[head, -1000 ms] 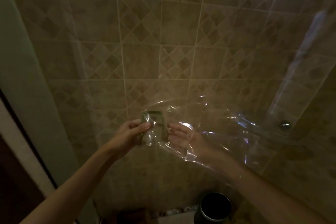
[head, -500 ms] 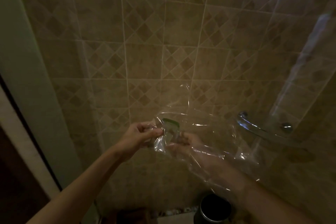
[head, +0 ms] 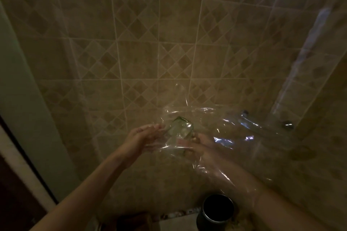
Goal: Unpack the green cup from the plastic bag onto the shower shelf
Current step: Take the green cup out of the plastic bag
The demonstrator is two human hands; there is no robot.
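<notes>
- Reaching forward at chest height, both bare arms meet in front of a brown tiled wall (head: 142,47) with diamond patterns, in dim light.
- The left hand (head: 139,139) is outside the clear plastic bag (head: 204,127), its fingertips pinched on the bag's left edge, just beside the cup.
- The right hand (head: 200,145) sits inside the bag, with the film wrapped over the wrist and forearm; its fingers reach up to the cup's lower end and seem to touch it, though glare and blur make it hard to tell whether they are closed on it.
- The green cup (head: 180,129) is small and translucent, lying tilted inside the bag between the two hands, its darker green rim turned up and to the left.
- The bag spreads out to the right of the hands, crinkled, with bright bluish glints on its folds.
- The shower shelf (head: 266,127) shows behind the bag's right part: a clear glass corner shelf with a shiny curved rail and round metal mounts, well to the right of the cup and bearing nothing that can be made out.
- A dark cylindrical tumbler (head: 217,212) stands open-mouthed at the bottom edge, below the right forearm.
- A pale green door frame (head: 24,103) runs down the left side.
</notes>
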